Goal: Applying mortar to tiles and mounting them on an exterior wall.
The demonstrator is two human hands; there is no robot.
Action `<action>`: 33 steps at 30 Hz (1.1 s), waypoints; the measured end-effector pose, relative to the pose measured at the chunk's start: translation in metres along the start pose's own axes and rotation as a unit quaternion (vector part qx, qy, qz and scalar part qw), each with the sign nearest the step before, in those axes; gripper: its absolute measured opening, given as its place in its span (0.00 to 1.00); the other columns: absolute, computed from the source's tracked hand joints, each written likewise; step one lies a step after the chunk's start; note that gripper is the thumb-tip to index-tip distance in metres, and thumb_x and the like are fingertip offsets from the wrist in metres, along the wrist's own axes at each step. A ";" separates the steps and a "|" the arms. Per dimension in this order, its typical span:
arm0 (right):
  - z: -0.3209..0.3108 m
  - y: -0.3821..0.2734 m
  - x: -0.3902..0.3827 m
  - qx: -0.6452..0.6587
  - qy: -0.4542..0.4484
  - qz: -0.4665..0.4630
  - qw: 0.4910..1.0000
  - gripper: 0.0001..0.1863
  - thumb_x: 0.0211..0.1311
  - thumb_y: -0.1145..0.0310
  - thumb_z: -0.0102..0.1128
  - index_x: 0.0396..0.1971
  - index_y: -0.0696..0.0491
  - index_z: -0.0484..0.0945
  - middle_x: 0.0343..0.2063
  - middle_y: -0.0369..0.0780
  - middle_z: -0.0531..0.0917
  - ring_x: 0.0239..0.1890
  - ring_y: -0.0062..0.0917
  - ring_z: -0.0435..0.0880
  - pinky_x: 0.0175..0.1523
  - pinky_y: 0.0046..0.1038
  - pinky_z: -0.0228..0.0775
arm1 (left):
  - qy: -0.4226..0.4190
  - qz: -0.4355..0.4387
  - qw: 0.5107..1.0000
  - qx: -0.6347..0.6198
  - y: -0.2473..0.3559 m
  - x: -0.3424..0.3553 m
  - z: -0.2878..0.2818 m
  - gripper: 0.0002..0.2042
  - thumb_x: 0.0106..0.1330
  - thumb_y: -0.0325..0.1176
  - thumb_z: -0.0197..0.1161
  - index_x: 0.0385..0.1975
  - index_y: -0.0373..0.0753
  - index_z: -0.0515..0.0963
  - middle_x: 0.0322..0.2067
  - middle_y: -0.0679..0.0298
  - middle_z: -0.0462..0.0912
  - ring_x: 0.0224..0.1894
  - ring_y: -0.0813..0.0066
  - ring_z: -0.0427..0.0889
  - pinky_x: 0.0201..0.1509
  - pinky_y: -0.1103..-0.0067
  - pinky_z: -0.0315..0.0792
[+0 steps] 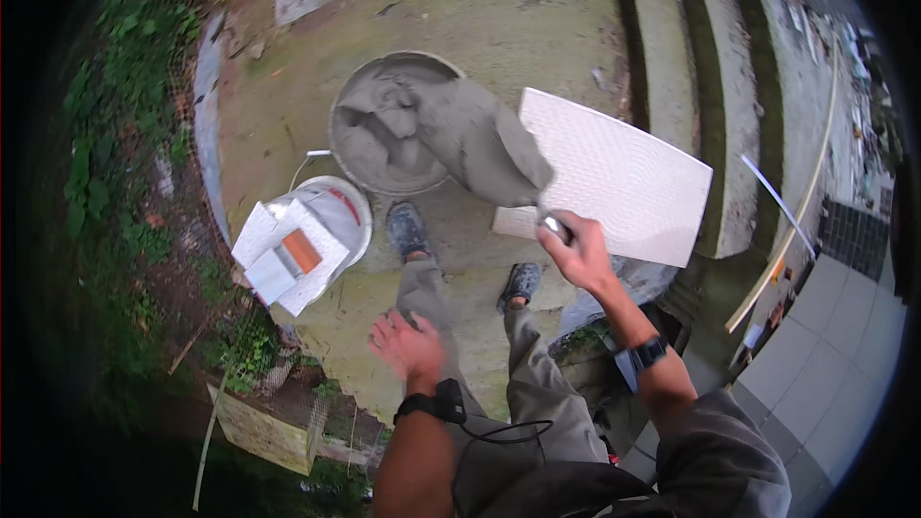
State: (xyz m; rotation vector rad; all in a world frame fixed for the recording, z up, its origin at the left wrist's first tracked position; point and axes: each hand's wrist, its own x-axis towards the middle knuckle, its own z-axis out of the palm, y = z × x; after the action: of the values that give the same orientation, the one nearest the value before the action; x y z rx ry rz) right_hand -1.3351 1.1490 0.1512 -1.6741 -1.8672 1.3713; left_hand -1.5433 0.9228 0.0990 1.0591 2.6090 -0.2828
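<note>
My right hand (578, 251) is wrapped round the metal-ended handle of a trowel (554, 224). A large heap of wet grey mortar (484, 144) covers the trowel's blade, which reaches from the bucket across to the tile's near-left side. The round bucket (338, 158) holds more mortar, scooped hollow on its left. To the right lies a white tile (624, 177) with a ridged pattern of curved lines; another pale piece shows under its left corner. My left hand (411, 345) hangs open beside my left leg, fingers stretched out and touching nothing I can see.
A white bucket (363, 216) by my left foot carries tile offcuts and a small orange-brown block (301, 250). Concrete steps (734, 125) run along the right. Green plants and netting border the left edge. A long pale strip (782, 269) lies beyond the steps.
</note>
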 end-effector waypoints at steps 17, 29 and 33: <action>-0.121 -0.005 -0.051 -0.281 0.071 -0.095 0.952 0.13 0.51 0.73 0.67 0.32 0.57 0.70 0.25 0.48 0.78 0.27 0.47 0.81 0.30 0.41 0.72 | 0.056 0.001 0.998 0.034 0.016 0.015 -0.007 0.16 0.58 0.43 0.60 0.38 0.38 0.76 0.41 0.55 0.76 0.49 0.57 0.73 0.56 0.63 0.63; 0.138 -0.085 0.259 -0.673 -0.192 -0.228 0.677 0.09 0.53 0.69 0.58 0.31 0.54 0.84 0.29 0.47 0.85 0.35 0.38 0.86 0.37 0.36 0.78 | -0.033 -0.068 0.995 -0.060 -0.024 0.051 -0.005 0.18 0.53 0.41 0.65 0.41 0.38 0.76 0.45 0.56 0.74 0.52 0.59 0.72 0.61 0.60 0.62; 0.190 -0.067 0.270 -0.574 -0.232 -0.059 0.783 0.12 0.50 0.67 0.60 0.33 0.57 0.83 0.35 0.51 0.85 0.41 0.43 0.86 0.45 0.40 0.80 | -0.085 -0.102 0.986 -0.100 -0.036 0.060 -0.011 0.20 0.55 0.44 0.66 0.42 0.38 0.76 0.45 0.56 0.74 0.53 0.59 0.72 0.62 0.58 0.61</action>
State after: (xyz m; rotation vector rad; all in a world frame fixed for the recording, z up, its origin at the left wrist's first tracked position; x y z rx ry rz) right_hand -1.5937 1.3101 0.0075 -1.5828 -3.4660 0.5189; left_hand -1.6117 0.9394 0.0904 0.6715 2.5289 -0.1465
